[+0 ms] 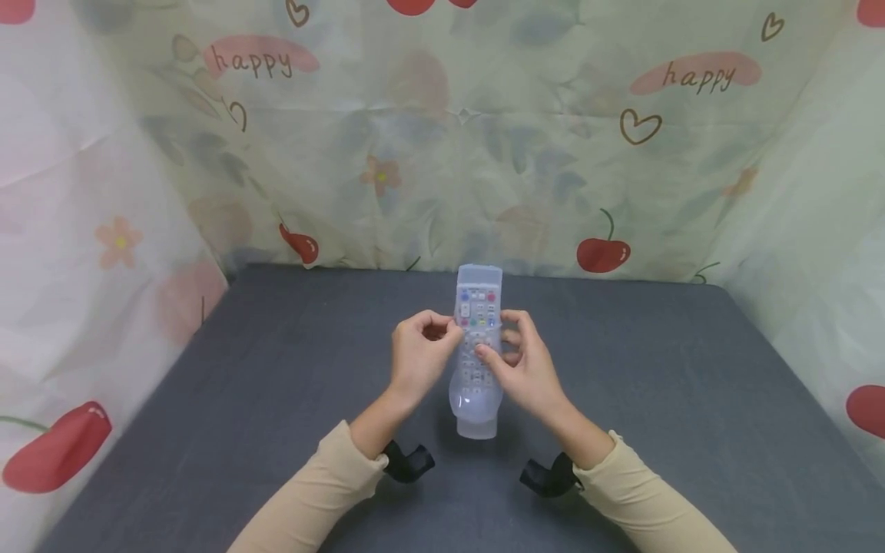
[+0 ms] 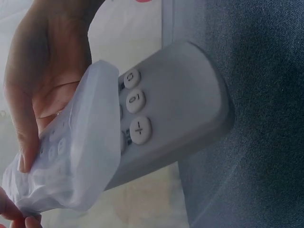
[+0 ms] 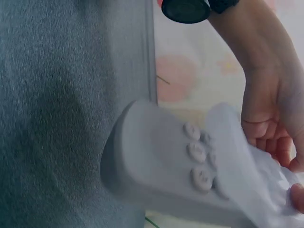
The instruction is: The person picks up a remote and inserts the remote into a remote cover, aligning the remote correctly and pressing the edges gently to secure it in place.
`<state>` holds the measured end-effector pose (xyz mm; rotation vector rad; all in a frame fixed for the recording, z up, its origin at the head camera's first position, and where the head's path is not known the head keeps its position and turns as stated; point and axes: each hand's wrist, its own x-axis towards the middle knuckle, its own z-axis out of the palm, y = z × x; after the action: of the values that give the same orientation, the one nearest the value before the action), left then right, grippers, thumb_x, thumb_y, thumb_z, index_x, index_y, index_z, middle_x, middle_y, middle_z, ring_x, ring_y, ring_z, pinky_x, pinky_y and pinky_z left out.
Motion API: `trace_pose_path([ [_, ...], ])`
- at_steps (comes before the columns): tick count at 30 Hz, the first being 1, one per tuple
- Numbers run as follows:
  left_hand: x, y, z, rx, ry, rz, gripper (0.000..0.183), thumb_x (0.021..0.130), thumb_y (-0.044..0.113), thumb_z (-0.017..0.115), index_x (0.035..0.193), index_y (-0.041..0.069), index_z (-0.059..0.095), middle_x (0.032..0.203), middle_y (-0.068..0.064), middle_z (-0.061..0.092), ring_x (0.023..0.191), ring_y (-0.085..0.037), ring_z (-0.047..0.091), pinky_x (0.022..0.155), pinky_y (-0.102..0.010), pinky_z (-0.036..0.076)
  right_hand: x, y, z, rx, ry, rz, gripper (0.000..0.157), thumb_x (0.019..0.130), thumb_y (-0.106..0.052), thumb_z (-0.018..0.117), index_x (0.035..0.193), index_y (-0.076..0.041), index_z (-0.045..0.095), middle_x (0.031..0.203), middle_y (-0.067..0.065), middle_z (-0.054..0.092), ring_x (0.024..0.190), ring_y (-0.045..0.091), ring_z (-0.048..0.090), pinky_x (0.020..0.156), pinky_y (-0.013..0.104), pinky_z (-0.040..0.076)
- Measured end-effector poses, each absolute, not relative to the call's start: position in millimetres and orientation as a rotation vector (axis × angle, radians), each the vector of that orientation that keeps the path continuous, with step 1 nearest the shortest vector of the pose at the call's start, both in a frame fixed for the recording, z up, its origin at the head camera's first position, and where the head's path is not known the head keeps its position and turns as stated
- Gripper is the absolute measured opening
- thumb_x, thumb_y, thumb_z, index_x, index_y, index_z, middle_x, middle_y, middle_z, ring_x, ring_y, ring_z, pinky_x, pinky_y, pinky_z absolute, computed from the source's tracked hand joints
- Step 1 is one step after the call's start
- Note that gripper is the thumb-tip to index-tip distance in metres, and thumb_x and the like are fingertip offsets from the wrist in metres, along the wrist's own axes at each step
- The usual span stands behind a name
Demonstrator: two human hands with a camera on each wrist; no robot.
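A light grey remote control (image 1: 477, 430) stands tilted over the table, top end away from me. A translucent soft cover (image 1: 475, 403) wraps most of it, bunched around its middle. The lower end pokes out bare, with several round buttons in both wrist views. My left hand (image 1: 423, 349) pinches the cover at the remote's left edge between thumb and fingertips. My right hand (image 1: 528, 369) grips the right side, thumb on the button face and fingers behind. In the left wrist view the cover's loose rim (image 2: 102, 137) flares away from the remote.
A dark grey table (image 1: 276, 430) lies below the hands. Patterned cloth (image 1: 484, 169) with cherries and flowers hangs at the back and both sides. A black wrist camera (image 1: 408, 463) sits under the left sleeve, another black camera (image 1: 549, 476) under the right.
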<state>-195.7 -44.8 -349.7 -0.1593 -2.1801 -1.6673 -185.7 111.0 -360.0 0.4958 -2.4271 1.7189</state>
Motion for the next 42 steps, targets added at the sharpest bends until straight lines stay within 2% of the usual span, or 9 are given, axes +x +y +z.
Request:
trace_pose_path([
  [15,-193,-44,-354,-0.136,-2.179,-1.722,0.007,0.077,0.004,0.062,0.075,-0.001,0.067,0.075,-0.017,0.067,0.061,-0.009,0.053,0.054,-0.020,0.045,-186,106,-357,0.365,-2.412,1.772,0.048,0.087,-0.005,0.064,0.127,-0.005,0.038,0.114,0.026,0.062,0.087,0.037,0.069,0.075,0.045,0.056],
  [20,-194,-43,-355,-0.182,-2.124,-1.743,0.007,0.077,0.000,0.058,0.075,-0.004,0.063,0.091,-0.017,0.068,0.076,-0.020,0.064,0.070,-0.029,0.054,-187,106,-356,0.381,-2.439,1.769,0.049,0.087,-0.006,0.064,0.127,-0.006,0.038,0.114,0.026,0.062,0.090,0.038,0.068,0.074,0.044,0.056],
  [23,-194,-43,-357,-0.201,-2.097,-1.773,0.007,0.078,-0.001,0.056,0.077,-0.005,0.061,0.096,-0.018,0.068,0.081,-0.022,0.066,0.076,-0.028,0.054,-188,106,-356,0.395,-2.452,1.755,0.049,0.086,-0.006,0.065,0.128,-0.006,0.038,0.113,0.026,0.062,0.090,0.037,0.068,0.074,0.044,0.056],
  [27,-195,-42,-358,-0.211,-2.079,-1.806,0.008,0.081,-0.001,0.056,0.086,-0.005,0.061,0.091,-0.020,0.068,0.079,-0.022,0.066,0.072,-0.023,0.054,-189,107,-355,0.408,-2.454,1.773,0.050,0.087,-0.007,0.064,0.128,-0.005,0.037,0.112,0.027,0.062,0.090,0.037,0.068,0.074,0.043,0.056],
  [32,-194,-43,-356,-0.245,-2.061,-1.833,0.023,0.085,-0.001,0.052,0.107,-0.004,0.058,0.089,-0.021,0.066,0.076,-0.023,0.067,0.066,-0.019,0.051,-190,108,-355,0.432,-2.469,1.779,0.050,0.088,-0.008,0.063,0.130,-0.005,0.036,0.112,0.027,0.062,0.090,0.037,0.068,0.074,0.043,0.056],
  [37,-195,-46,-352,-0.255,-2.158,-1.822,0.034,0.088,0.015,0.063,0.117,-0.001,0.060,0.086,-0.018,0.067,0.075,-0.022,0.067,0.063,-0.020,0.051,-189,110,-355,0.489,-2.485,1.786,0.049,0.088,-0.007,0.063,0.128,-0.004,0.036,0.110,0.028,0.062,0.087,0.036,0.069,0.073,0.043,0.056],
  [42,-198,-48,-345,-0.272,-2.288,-1.790,0.031,0.085,0.026,0.068,0.104,0.001,0.068,0.083,-0.016,0.069,0.069,-0.015,0.065,0.062,-0.023,0.051,-188,112,-354,0.564,-2.504,1.802,0.049,0.089,-0.008,0.062,0.129,-0.004,0.034,0.109,0.028,0.063,0.088,0.036,0.069,0.074,0.043,0.056],
])
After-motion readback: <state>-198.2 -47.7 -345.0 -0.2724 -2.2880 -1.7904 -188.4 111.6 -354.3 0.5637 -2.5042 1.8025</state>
